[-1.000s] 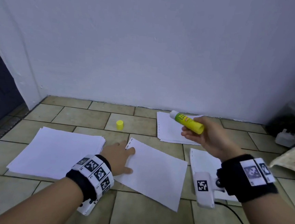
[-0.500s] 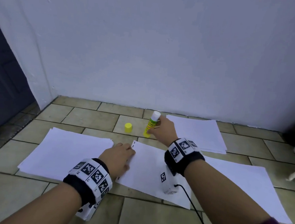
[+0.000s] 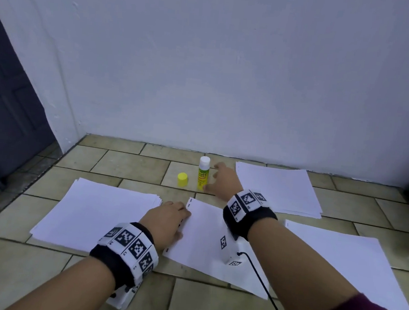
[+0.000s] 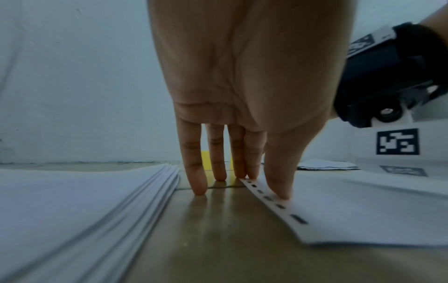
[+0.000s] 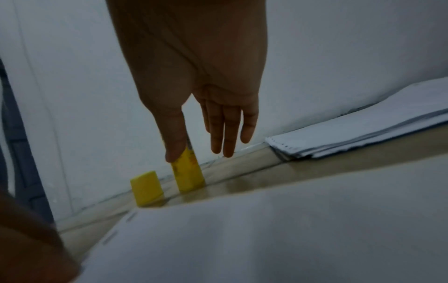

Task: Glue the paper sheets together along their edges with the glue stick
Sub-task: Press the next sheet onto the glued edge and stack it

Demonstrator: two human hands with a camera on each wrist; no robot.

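Note:
The yellow glue stick (image 3: pixel 203 173) stands upright on the floor tiles with its white tip up, and its yellow cap (image 3: pixel 182 179) sits just left of it. My right hand (image 3: pixel 223 181) hovers right beside the stick with fingers straight and spread, holding nothing; the right wrist view shows the thumb close to the glue stick (image 5: pixel 188 172), beside the cap (image 5: pixel 146 188). My left hand (image 3: pixel 168 219) lies flat, fingers straight, on the punched left edge of a single white sheet (image 3: pixel 206 239). In the left wrist view my fingertips (image 4: pixel 282 194) press that sheet (image 4: pixel 351 206).
A thick paper stack (image 3: pixel 94 212) lies at the left, another stack (image 3: pixel 277 188) by the wall at the back right, and a large sheet (image 3: pixel 342 265) at the right. A dark door (image 3: pixel 1 117) stands at the far left. A cable (image 3: pixel 268 294) trails from my right wrist.
My right hand carried the glue stick from the right, stood it upright next to the cap and let go of it. The left hand stayed on the sheet's edge.

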